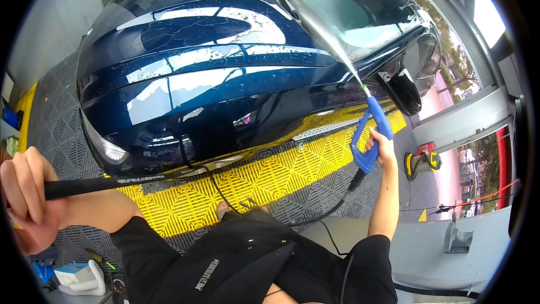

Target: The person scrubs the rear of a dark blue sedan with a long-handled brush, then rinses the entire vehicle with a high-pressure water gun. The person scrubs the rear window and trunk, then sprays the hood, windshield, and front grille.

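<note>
My right hand grips a blue pressure-washer spray gun by its handle. From the green-tipped nozzle a white water jet fans out over the windshield of a dark blue car. Beads and patches of water cover the hood. At the far left, my left hand is closed around a black rubber hose that bears printed writing. Another length of black hose runs from the gun's lower end down beside my body.
Yellow and grey slatted floor tiles lie between me and the car. The car's black side mirror juts out near the gun. A yellow-and-grey vacuum cleaner stands at right. A box and white corrugated tube lie at lower left.
</note>
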Tool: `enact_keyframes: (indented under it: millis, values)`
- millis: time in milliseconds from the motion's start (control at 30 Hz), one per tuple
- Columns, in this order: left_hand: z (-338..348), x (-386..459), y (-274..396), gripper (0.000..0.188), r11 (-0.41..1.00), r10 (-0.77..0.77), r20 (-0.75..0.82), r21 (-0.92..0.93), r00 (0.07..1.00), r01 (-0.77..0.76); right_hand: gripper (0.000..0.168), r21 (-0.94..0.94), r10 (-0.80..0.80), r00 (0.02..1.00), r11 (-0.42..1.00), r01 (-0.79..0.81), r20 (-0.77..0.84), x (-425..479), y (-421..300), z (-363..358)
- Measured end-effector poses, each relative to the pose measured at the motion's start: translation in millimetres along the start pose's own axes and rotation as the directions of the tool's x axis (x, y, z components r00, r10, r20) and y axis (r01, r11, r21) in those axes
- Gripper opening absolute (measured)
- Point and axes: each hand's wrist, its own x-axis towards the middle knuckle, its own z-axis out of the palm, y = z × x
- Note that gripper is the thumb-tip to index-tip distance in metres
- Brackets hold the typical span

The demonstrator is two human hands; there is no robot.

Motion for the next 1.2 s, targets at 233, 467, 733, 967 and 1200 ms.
enact_keyframes:
  millis: [233,467,733,967,1200]
  values:
    - [44,20,-34,0.022,0.997,-0.005,-0.002,0.076,1.0,0.005,0.026,-0.048,-0.084,0.996,0.995,0.084,0.008,11,-46,33]
    - [61,11,-31,0.037,0.973,0.04,0.036,0.225,0.999,-0.047,0.023,-0.108,-0.167,0.981,0.978,0.177,0.1,28,-99,58]
    - [100,3,-58,0.039,0.974,0.062,-0.004,0.218,0.998,-0.059,0.03,-0.14,-0.131,0.986,0.98,0.145,0.102,84,-141,36]
    - [166,-8,-110,0.041,0.986,0.068,-0.032,0.155,0.997,-0.063,0.028,-0.261,-0.196,0.972,0.939,0.224,0.131,142,-187,20]
    - [243,-29,-154,0.041,0.963,0.14,-0.059,0.241,0.988,-0.122,0.028,-0.357,-0.289,0.926,0.861,0.363,0.244,226,-241,10]
